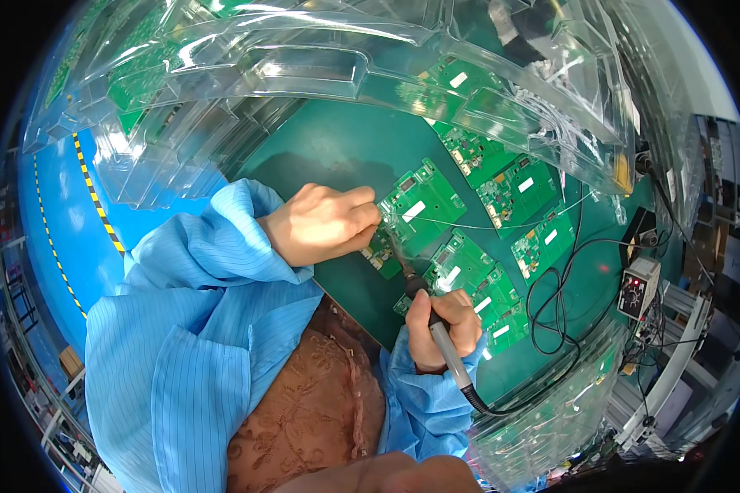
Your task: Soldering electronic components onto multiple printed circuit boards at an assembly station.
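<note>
Soldering iron (450, 353): one, grey-handled, gripped in my right hand (456, 322), fingers wrapped round it, tip angled away from me and leftward. Thin wire (501, 228): one, pinched between thumb and fingers of my left hand (325, 222), trailing off to the right. Green circuit board (432, 197): one, flat, white label, just right of my left fingertips. Other green boards (518, 185): several, beyond and right of my right hand. Surface (321, 140): green, beneath them. Black cable (561, 287), control box (640, 287): right of my right hand. Clear plastic trays (304, 70): beyond both hands.
</note>
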`<state>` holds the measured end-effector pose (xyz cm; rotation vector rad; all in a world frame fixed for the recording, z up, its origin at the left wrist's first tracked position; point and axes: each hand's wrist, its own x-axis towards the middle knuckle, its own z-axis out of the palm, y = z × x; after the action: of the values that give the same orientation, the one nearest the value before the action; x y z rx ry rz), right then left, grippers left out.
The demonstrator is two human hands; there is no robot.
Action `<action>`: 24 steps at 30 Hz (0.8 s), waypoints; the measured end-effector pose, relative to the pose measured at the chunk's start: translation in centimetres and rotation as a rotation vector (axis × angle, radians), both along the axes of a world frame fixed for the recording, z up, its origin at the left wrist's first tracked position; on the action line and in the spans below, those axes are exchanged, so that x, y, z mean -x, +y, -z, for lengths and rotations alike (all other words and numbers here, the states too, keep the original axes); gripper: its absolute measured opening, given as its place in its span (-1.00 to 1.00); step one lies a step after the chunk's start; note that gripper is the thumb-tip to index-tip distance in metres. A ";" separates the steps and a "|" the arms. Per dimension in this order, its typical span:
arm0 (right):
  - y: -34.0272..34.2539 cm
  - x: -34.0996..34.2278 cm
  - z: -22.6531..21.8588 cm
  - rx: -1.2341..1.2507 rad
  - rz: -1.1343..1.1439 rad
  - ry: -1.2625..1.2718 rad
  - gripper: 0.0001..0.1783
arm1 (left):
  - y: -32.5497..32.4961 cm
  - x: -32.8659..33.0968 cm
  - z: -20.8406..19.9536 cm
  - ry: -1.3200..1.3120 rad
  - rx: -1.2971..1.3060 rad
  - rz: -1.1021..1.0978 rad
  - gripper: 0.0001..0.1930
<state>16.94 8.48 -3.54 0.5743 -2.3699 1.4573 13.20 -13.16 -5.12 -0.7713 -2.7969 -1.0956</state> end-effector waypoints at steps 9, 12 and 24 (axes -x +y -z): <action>-0.3 0.1 -0.2 -0.031 0.004 -0.010 -0.72 | 0.1 0.1 0.2 0.003 0.003 0.010 -0.89; -0.4 0.3 -0.1 -0.028 -0.002 0.000 -0.72 | 0.1 0.2 0.3 0.000 0.005 0.017 -0.89; -0.5 0.1 -0.1 -0.034 0.005 0.011 -0.72 | 0.4 -0.1 0.5 -0.006 0.017 0.015 -0.91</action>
<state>16.81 7.97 -3.46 0.5834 -2.3900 1.4108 13.28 -12.76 -5.65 -0.7928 -2.8133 -1.0794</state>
